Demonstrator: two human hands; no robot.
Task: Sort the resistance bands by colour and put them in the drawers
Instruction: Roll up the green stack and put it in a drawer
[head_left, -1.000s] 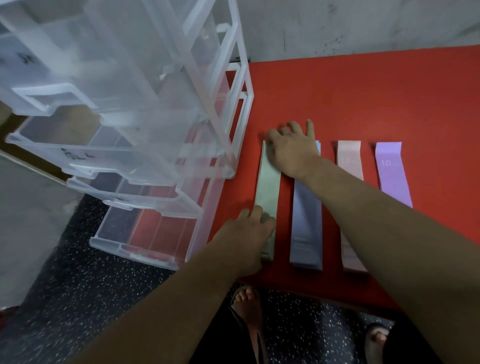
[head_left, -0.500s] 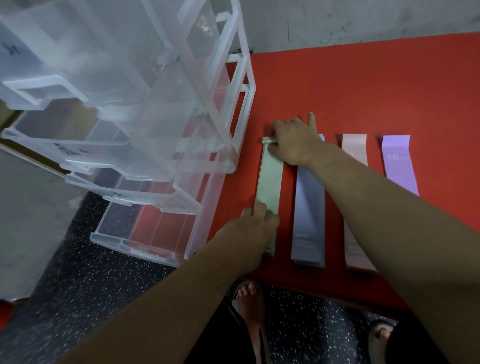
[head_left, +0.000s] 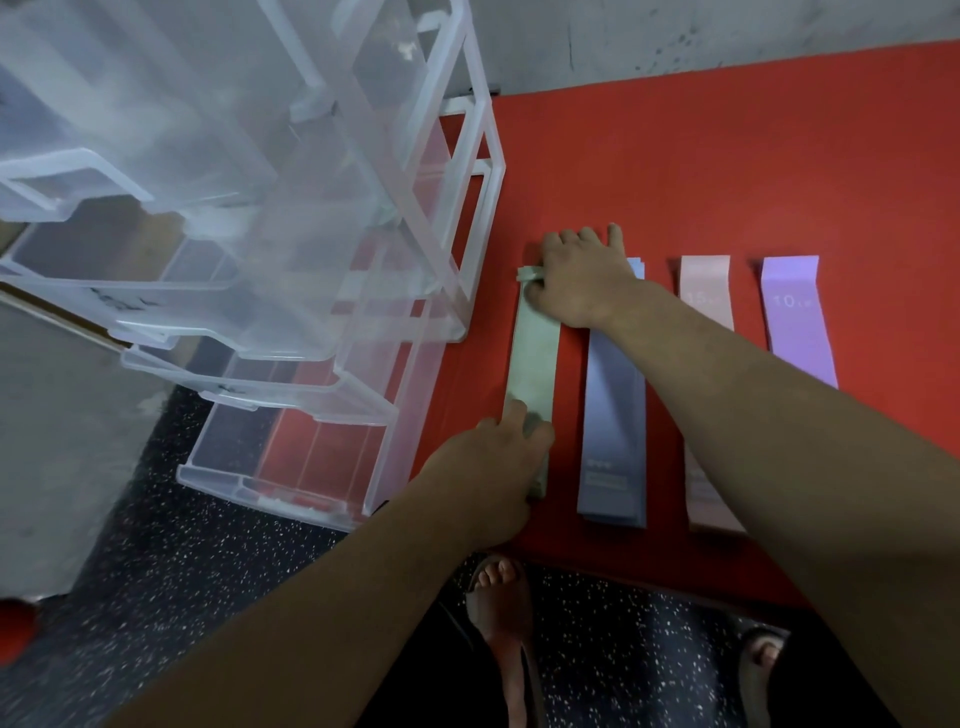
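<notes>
Several resistance bands lie side by side on a red table (head_left: 727, 156): green (head_left: 532, 358), blue-grey (head_left: 613, 415), pink (head_left: 705, 291) and purple (head_left: 795, 322). My right hand (head_left: 582, 280) pinches the far end of the green band, which is crumpled up off the table there. My left hand (head_left: 498, 462) grips the green band's near end. A clear plastic drawer unit (head_left: 311, 260) stands at the left, its drawers pulled out.
The lowest drawer (head_left: 280, 467) sticks out over the speckled dark floor (head_left: 182, 597), just left of my left hand. My feet in sandals show below the table's front edge. A grey wall runs behind the table.
My right hand went from lying flat on the far end of the green band to pinching it and lifting its edge. My left hand stayed on the near end.
</notes>
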